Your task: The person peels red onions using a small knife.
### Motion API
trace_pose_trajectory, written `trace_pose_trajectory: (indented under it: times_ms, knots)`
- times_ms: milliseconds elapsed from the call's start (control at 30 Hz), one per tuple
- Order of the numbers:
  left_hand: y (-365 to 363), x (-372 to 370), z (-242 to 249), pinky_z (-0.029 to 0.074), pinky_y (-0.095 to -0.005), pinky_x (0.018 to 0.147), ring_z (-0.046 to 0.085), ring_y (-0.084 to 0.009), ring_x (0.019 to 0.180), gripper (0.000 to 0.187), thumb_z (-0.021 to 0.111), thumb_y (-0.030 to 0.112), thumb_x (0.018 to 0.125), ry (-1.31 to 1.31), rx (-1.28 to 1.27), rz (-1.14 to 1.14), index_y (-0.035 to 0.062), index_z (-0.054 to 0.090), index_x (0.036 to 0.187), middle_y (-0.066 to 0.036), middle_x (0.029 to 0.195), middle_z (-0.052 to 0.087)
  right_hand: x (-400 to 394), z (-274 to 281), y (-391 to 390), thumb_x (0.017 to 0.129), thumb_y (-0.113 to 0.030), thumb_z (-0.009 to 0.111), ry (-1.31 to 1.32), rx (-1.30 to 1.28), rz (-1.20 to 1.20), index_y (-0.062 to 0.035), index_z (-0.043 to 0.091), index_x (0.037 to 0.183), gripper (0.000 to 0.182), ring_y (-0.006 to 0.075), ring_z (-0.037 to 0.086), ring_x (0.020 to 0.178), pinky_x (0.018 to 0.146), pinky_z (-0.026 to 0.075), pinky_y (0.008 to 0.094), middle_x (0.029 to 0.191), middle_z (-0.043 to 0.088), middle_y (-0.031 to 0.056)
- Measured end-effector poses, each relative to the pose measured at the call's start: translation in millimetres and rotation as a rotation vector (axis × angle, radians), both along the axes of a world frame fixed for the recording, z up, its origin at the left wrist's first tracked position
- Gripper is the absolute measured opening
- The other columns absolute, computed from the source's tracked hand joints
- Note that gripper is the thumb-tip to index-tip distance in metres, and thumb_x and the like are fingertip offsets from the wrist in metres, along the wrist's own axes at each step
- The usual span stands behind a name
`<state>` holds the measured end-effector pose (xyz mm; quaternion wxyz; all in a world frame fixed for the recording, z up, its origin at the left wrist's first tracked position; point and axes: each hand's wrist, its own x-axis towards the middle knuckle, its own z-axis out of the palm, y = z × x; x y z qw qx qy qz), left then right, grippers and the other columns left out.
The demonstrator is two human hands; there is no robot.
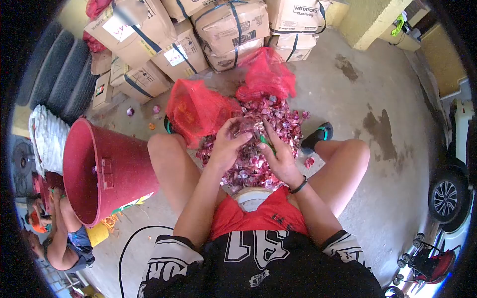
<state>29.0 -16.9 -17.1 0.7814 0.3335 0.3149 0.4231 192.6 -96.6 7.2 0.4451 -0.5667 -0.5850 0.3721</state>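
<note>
Cupping a purple onion, the left hand curls its fingers around it above a heap of onion skins on the floor. Just beside, the right hand grips a green-handled tool, its working end too blurred to tell. Red mesh sacks touch the heap's far edge; a red tub stands near the left knee.

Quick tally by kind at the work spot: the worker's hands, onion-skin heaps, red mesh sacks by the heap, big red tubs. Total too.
Bare hands, left hand and right hand: 2
Purple-red papery onion-skin heap: 1
Red mesh sacks: 2
Large round red plastic tub: 1
Total: 6
</note>
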Motion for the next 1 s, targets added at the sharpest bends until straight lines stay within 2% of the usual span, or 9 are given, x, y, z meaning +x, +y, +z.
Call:
trace_pose_trajectory:
  times_ms: [167, 267, 467, 533, 600, 700, 800, 867, 1000]
  knots:
    - [-3.0, 2.7, -1.1, 0.048, -0.0314, 0.093, 0.059, -0.0146, 0.102, 0.037, 0.071, -0.002, 0.082, 0.073, 0.097, 0.022, 0.0017, 0.053, 0.115, -0.007, 0.109, 0.062, -5.4, 7.8, 1.4, 0.095, -0.017, 0.057, -0.003, -0.073, -0.021, -0.0037, 0.031, 0.148, 0.061, 0.0425, 0.064, 0.102, 0.087, 0.050, 0.0442, 0.112, 0.061, 0.0304]
    - [-2.7, -0.5, -5.9, 0.052, -0.0319, 0.088, 0.062, -0.0157, 0.098, 0.031, 0.069, 0.001, 0.084, 0.036, 0.059, -0.001, 0.0029, 0.054, 0.111, -0.007, 0.106, 0.063, -2.4, -11.0, 3.7, 0.095, -0.018, 0.058, -0.144, 0.227, -0.031, -0.0062, 0.033, 0.148, 0.060, 0.0433, 0.064, 0.094, 0.082, 0.050, 0.0458, 0.104, 0.063, 0.0286]
    - [-4.0, -3.6, -8.2, 0.060, -0.0370, 0.071, 0.067, -0.0184, 0.087, 0.020, 0.063, 0.010, 0.091, -0.081, -0.088, -0.130, 0.0026, 0.054, 0.107, -0.010, 0.102, 0.066, 5.0, 0.5, -4.6, 0.095, -0.019, 0.058, -0.153, -0.022, 0.006, -0.0082, 0.039, 0.145, 0.055, 0.0418, 0.062, 0.107, 0.088, 0.051, 0.0434, 0.117, 0.061, 0.0283]
    - [-3.2, -5.3, -19.2, 0.061, -0.0388, 0.068, 0.068, -0.0196, 0.087, 0.018, 0.061, 0.013, 0.093, -0.124, -0.081, -0.206, 0.0027, 0.054, 0.107, -0.011, 0.103, 0.066, 14.5, -42.7, -3.3, 0.097, -0.021, 0.056, -0.123, -0.005, -0.085, -0.0078, 0.040, 0.145, 0.053, 0.0376, 0.062, 0.112, 0.093, 0.049, 0.0417, 0.120, 0.062, 0.0254]
    - [-6.7, -1.3, 0.5, 0.061, -0.0404, 0.071, 0.068, -0.0218, 0.089, 0.020, 0.061, 0.015, 0.094, -0.064, -0.100, -0.234, 0.0046, 0.055, 0.110, -0.009, 0.104, 0.066, 21.9, -56.7, 3.2, 0.098, -0.022, 0.055, -0.153, 0.025, -0.157, -0.0078, 0.038, 0.146, 0.053, 0.0356, 0.061, 0.114, 0.095, 0.048, 0.0411, 0.121, 0.062, 0.0242]
    - [-5.7, -4.1, 6.1, 0.060, -0.0403, 0.075, 0.067, -0.0229, 0.097, 0.032, 0.064, 0.010, 0.091, -0.078, -0.140, -0.285, 0.0038, 0.052, 0.120, -0.010, 0.114, 0.063, 24.8, -48.4, -5.7, 0.099, -0.020, 0.052, -0.017, -0.189, -0.162, -0.0082, 0.037, 0.147, 0.051, 0.0324, 0.052, 0.128, 0.104, 0.042, 0.0375, 0.139, 0.051, 0.0227]
    - [-5.8, -6.6, 6.2, 0.059, -0.0393, 0.079, 0.065, -0.0229, 0.102, 0.041, 0.066, 0.007, 0.089, -0.069, -0.069, -0.255, 0.0028, 0.050, 0.126, -0.011, 0.119, 0.061, 25.6, -46.6, -10.0, 0.100, -0.015, 0.046, -0.053, -0.123, -0.139, -0.0074, 0.035, 0.149, 0.051, 0.0227, 0.059, 0.115, 0.099, 0.042, 0.0335, 0.125, 0.061, 0.0186]
    - [-5.5, -6.6, 6.0, 0.059, -0.0403, 0.084, 0.065, -0.0230, 0.102, 0.046, 0.066, 0.007, 0.088, -0.037, -0.006, -0.216, 0.0017, 0.048, 0.131, -0.012, 0.117, 0.063, 32.3, -58.5, -9.3, 0.100, -0.016, 0.047, -0.197, 0.128, -0.111, -0.0083, 0.036, 0.149, 0.050, 0.0231, 0.062, 0.105, 0.094, 0.046, 0.0340, 0.118, 0.064, 0.0179]
    - [-6.1, -7.2, -1.1, 0.058, -0.0357, 0.082, 0.066, -0.0210, 0.100, 0.041, 0.067, 0.010, 0.090, 0.025, -0.073, -0.139, 0.0011, 0.050, 0.126, -0.012, 0.114, 0.064, 27.7, -1.8, -14.6, 0.098, -0.016, 0.052, -0.083, -0.403, -0.094, -0.0067, 0.040, 0.146, 0.050, 0.0314, 0.062, 0.114, 0.097, 0.046, 0.0374, 0.129, 0.057, 0.0259]
